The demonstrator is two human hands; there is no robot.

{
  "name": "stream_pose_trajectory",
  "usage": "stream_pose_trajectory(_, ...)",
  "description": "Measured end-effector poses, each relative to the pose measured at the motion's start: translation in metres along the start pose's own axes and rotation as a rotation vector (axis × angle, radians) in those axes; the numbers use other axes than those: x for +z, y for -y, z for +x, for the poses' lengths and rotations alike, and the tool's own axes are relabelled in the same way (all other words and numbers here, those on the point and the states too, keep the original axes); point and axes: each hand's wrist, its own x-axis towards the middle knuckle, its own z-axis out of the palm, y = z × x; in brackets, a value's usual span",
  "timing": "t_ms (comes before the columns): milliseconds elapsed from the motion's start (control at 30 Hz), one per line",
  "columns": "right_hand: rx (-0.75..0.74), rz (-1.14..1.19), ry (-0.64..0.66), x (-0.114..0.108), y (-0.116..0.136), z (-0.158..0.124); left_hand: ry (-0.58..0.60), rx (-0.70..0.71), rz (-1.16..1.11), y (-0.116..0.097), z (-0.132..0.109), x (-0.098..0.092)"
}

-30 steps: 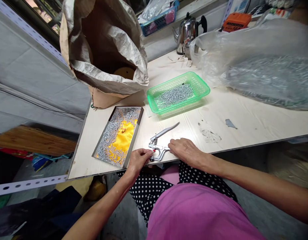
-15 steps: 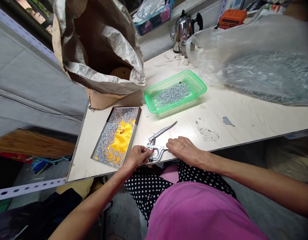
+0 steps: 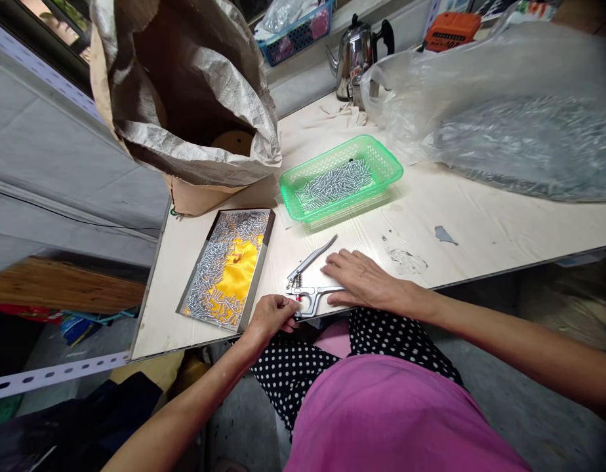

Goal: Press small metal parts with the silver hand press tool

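Note:
A metal press tool [image 3: 307, 282] with a long upper lever lies at the front edge of the white table [image 3: 480, 223]. My left hand [image 3: 272, 316] pinches something small at the tool's jaw; what it holds is too small to name. My right hand [image 3: 362, 280] rests on the tool's lower handle, fingers stretched forward near the raised lever. To the left lies a shallow metal tray [image 3: 227, 269] with a yellow lining and many small silver parts.
A green plastic basket [image 3: 340, 177] of silver parts sits behind the tool. A big open paper sack [image 3: 185, 98] stands at the back left. A clear plastic bag [image 3: 504, 124] of parts fills the right. A kettle [image 3: 355, 56] stands at the back.
My right hand slid forward along the tool's handle and its fingers stretched out. My left hand stayed pinched at the jaw. The view shifted slightly.

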Motion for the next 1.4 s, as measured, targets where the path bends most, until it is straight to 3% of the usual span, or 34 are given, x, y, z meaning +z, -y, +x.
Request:
stream_pose_trajectory(233,-0.044,-0.029,0.094,-0.011,-0.024,0.021,-0.066,-0.022,-0.057,0.001,-0.005,0.007)
stream_pose_trajectory(600,-0.038,-0.010,0.065,-0.014,-0.010,0.015,-0.056,0.012,0.026,0.009,-0.002,0.005)
stream_pose_trajectory(667,-0.052,0.014,0.046,-0.012,-0.008,0.013,-0.136,0.160,0.231,0.013,-0.005,0.004)
stream_pose_trajectory(767,-0.053,0.023,0.042,-0.010,-0.006,0.011,-0.336,0.524,0.620,0.013,-0.010,0.007)
stream_pose_trajectory(833,-0.043,0.028,0.043,-0.010,-0.004,0.010,-0.372,0.709,0.803,0.006,-0.009,0.012)
stream_pose_trajectory(1000,-0.034,0.058,0.007,-0.005,-0.006,0.007,-0.175,0.982,1.018,-0.026,0.016,0.026)
stream_pose_trajectory(1100,0.028,0.024,0.001,-0.002,-0.012,0.002,-0.069,0.999,1.100,-0.040,0.029,0.028)
stream_pose_trajectory(1200,0.096,-0.026,0.043,-0.005,-0.014,0.001,-0.054,0.998,1.162,-0.048,0.035,0.026)
stream_pose_trajectory(1400,0.077,-0.085,0.130,-0.017,-0.005,0.005,0.029,1.048,1.181,-0.052,0.043,0.028)
